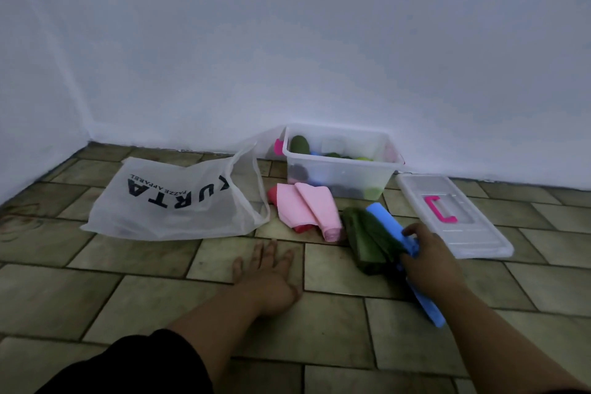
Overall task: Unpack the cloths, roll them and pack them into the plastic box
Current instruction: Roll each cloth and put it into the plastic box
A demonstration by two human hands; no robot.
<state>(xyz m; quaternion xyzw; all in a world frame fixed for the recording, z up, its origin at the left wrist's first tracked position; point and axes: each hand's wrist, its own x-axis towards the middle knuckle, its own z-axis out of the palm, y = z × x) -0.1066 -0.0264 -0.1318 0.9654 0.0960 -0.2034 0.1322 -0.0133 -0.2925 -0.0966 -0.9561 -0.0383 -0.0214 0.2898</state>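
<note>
Head view: plastic box (339, 169) holds rolled cloths (300, 144).

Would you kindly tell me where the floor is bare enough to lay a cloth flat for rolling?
Bare tiles lie between the bag and the left hand, and again right of the lid. Crowded: before the plastic box, where the pink cloth, green cloth and blue cloth lie.

a bare room corner at home: tiled floor (134, 297), plain white wall (287, 41).
</note>
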